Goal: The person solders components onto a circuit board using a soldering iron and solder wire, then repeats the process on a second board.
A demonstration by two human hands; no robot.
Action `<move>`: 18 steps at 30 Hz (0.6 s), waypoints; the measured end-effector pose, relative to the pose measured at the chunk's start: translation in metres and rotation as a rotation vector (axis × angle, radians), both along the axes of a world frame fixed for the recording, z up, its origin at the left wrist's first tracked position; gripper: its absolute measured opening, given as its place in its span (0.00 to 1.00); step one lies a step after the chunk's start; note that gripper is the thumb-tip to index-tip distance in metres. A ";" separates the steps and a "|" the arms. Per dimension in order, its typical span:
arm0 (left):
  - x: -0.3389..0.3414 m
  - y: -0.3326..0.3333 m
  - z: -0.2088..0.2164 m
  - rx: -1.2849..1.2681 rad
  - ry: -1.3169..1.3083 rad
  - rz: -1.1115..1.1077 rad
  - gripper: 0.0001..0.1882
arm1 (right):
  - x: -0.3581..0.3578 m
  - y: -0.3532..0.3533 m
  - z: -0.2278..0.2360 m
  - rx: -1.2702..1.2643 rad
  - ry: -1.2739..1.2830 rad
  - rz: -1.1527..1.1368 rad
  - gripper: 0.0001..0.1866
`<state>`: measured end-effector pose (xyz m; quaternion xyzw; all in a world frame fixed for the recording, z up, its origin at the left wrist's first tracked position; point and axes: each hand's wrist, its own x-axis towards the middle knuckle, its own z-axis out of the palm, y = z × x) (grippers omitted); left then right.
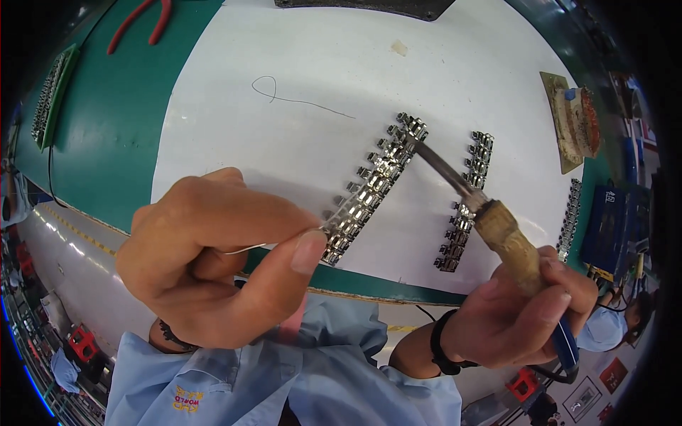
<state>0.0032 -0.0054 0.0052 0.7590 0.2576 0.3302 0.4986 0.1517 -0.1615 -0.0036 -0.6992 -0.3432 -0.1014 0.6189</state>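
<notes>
My right hand point(522, 309) is closed round the handle of a soldering iron point(449, 170). The iron's tip meets the far end of a slanting row of small shiny metal connectors point(373, 188); whether it presses on them I cannot tell. Thumb and forefinger of my left hand point(220, 263) pinch a thin silvery solder wire point(246, 249) over the near end of that row. The fingers hide part of the wire and some connectors. A second connector row point(458, 227) lies to the right, partly behind the iron.
White paper point(213, 135) covers much of the green mat point(106, 135). A loose thin wire point(305, 103) lies beyond my left hand. Red-handled pliers point(160, 21) and a green circuit board point(53, 96) are far left. To the right are a sponge-like block point(579, 121), another connector row point(570, 216) and a blue box point(607, 227).
</notes>
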 end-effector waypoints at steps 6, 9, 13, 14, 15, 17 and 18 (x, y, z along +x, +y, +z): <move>-0.002 0.000 0.001 -0.005 0.013 -0.007 0.08 | 0.013 -0.009 -0.002 0.023 -0.020 -0.038 0.20; -0.002 0.001 0.001 -0.009 0.017 -0.022 0.08 | 0.018 -0.008 0.001 0.087 0.021 0.068 0.20; -0.002 0.003 -0.001 0.025 0.001 -0.054 0.08 | 0.013 -0.003 0.001 0.065 -0.015 -0.099 0.20; -0.002 0.003 -0.001 0.024 0.001 -0.055 0.08 | 0.012 -0.002 0.000 0.025 -0.018 -0.116 0.20; -0.002 0.003 -0.002 0.023 0.001 -0.054 0.08 | 0.011 -0.001 0.000 -0.016 -0.023 -0.158 0.21; -0.002 0.004 -0.003 0.034 -0.020 -0.058 0.08 | 0.012 0.000 0.001 -0.037 -0.031 -0.046 0.20; -0.001 0.004 -0.003 0.042 -0.032 -0.061 0.08 | 0.013 0.001 0.002 -0.011 -0.027 -0.044 0.19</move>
